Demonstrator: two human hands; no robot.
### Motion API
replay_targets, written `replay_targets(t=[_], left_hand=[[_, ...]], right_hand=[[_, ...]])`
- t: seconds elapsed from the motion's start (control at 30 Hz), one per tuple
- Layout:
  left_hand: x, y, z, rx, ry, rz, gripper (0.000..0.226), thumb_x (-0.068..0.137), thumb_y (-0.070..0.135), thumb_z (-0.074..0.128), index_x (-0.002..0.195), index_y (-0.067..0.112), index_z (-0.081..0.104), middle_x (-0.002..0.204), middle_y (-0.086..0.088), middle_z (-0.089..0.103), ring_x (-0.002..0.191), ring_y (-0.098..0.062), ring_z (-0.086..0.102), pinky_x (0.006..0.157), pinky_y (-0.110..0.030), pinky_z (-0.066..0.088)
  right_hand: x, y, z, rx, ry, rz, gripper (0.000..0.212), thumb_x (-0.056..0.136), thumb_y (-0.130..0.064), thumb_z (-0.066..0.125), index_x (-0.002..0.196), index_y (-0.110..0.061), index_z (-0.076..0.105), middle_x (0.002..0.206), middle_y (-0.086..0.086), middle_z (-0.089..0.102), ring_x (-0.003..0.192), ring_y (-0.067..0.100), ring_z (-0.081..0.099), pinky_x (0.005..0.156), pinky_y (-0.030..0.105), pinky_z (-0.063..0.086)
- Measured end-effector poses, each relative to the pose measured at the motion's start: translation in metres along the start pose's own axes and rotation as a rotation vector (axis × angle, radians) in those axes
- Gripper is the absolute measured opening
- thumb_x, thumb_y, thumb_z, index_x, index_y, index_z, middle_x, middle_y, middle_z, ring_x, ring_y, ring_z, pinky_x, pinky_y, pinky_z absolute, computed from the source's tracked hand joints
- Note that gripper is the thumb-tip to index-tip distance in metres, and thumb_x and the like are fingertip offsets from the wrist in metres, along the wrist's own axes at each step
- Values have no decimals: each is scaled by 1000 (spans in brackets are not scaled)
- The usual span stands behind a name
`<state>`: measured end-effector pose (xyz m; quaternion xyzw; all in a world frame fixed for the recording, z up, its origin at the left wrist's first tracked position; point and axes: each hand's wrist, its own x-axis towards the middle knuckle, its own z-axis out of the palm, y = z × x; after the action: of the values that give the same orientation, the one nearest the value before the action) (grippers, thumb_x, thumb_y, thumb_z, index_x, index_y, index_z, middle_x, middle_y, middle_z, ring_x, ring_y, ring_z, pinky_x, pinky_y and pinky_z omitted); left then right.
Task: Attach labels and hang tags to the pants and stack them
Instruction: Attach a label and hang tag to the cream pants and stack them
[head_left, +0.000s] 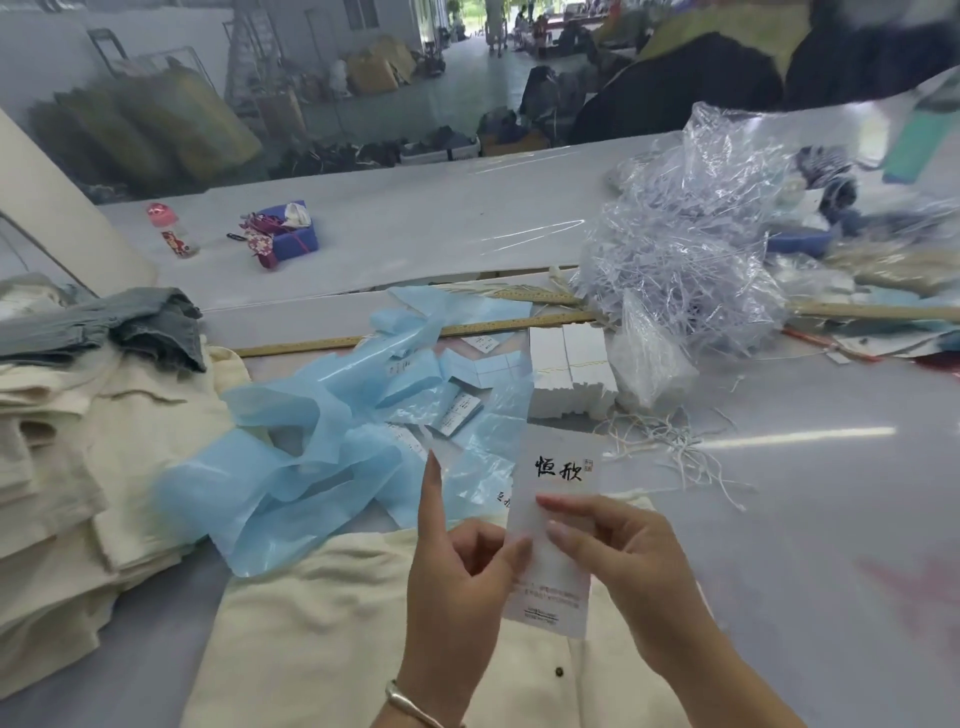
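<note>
A white hang tag (555, 525) with black characters stands upright between my hands, above cream pants (311, 639) lying at the near edge. My left hand (457, 571) pinches the tag's left edge, index finger pointing up. My right hand (618, 561) pinches its right side with thumb and fingers. A stack of folded cream pants (78, 493) sits at the left, with a grey garment (119, 327) on top. Stacks of white tags (571, 369) and small labels (460, 413) lie behind the tag.
Crumpled blue plastic strips (291, 457) spread across the table's middle. A clear bag of white tag strings (691, 260) sits at the right, with loose strings (670, 447) beside it. Wooden rulers (415, 332) lie across the table. A small bottle (171, 234) and a blue bundle (285, 234) stand far back.
</note>
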<state>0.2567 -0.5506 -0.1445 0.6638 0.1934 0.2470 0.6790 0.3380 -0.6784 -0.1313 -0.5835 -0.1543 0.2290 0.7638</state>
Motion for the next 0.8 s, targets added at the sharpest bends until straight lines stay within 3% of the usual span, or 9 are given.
replay_targets(t=[0.1, 0.2, 0.33, 0.4, 0.47, 0.53, 0.6, 0.67, 0.8], left_hand=[[-19, 3, -13, 14, 13, 27, 99, 80, 3, 73, 150, 42, 16, 64, -6, 61, 63, -19, 58, 70, -35, 50], [-34, 1, -26, -2, 16, -13, 94, 83, 1, 72, 149, 42, 19, 61, -4, 58, 62, -15, 55, 70, -32, 48], [-45, 5, -42, 53, -24, -52, 85, 84, 15, 72, 149, 38, 21, 60, 4, 57, 63, -9, 55, 73, -29, 48], [-48, 12, -48, 117, -45, -24, 75, 81, 23, 74, 143, 37, 34, 76, 8, 65, 74, -7, 61, 76, -23, 48], [-49, 19, -54, 163, -10, -3, 55, 77, 25, 77, 124, 39, 53, 107, 12, 65, 99, -2, 61, 80, -16, 47], [-50, 28, -60, 125, -1, -14, 39, 75, 21, 80, 110, 32, 64, 128, 11, 57, 114, -2, 56, 93, -24, 46], [-52, 39, -63, 87, -45, -4, 31, 73, 23, 84, 101, 26, 72, 134, 15, 54, 116, 4, 53, 101, -28, 42], [-57, 50, -59, 81, -104, -1, 25, 65, 32, 80, 90, 30, 76, 135, 20, 52, 119, 8, 50, 99, -23, 38], [-70, 50, -36, 227, -169, -54, 27, 60, 37, 80, 83, 24, 76, 134, 22, 49, 128, -2, 44, 108, -31, 34]], right_hand=[[-31, 8, 16, 66, 5, 48, 42, 72, 16, 67, 100, -15, 76, 98, 14, 74, 88, 22, 70, 75, 29, 57], [-45, 14, 26, 147, 130, 52, 46, 71, 20, 65, 106, -9, 72, 102, 11, 74, 91, 20, 70, 73, 25, 56], [-60, 17, 36, 200, 241, 37, 40, 76, 19, 62, 107, -4, 70, 98, 12, 74, 89, 17, 70, 71, 21, 55], [-66, 17, 38, 156, 283, 31, 39, 79, 18, 61, 108, -6, 70, 98, 10, 75, 88, 15, 69, 72, 21, 55], [-70, 15, 35, 74, 298, 39, 41, 80, 17, 60, 112, -8, 69, 98, 6, 75, 86, 12, 68, 72, 20, 54], [-74, 13, 31, -10, 281, 62, 50, 77, 18, 62, 118, -10, 67, 96, 5, 73, 82, 13, 64, 69, 22, 53], [-77, 12, 27, -86, 245, 85, 58, 73, 20, 64, 122, -11, 64, 93, 7, 70, 79, 14, 61, 68, 25, 54], [-82, 11, 23, -151, 211, 102, 64, 71, 20, 65, 126, -12, 61, 94, 11, 69, 79, 16, 60, 70, 30, 55], [-93, 5, 10, -165, 141, 122, 73, 62, 7, 72, 129, -17, 58, 94, 20, 69, 80, 21, 62, 75, 38, 55]])
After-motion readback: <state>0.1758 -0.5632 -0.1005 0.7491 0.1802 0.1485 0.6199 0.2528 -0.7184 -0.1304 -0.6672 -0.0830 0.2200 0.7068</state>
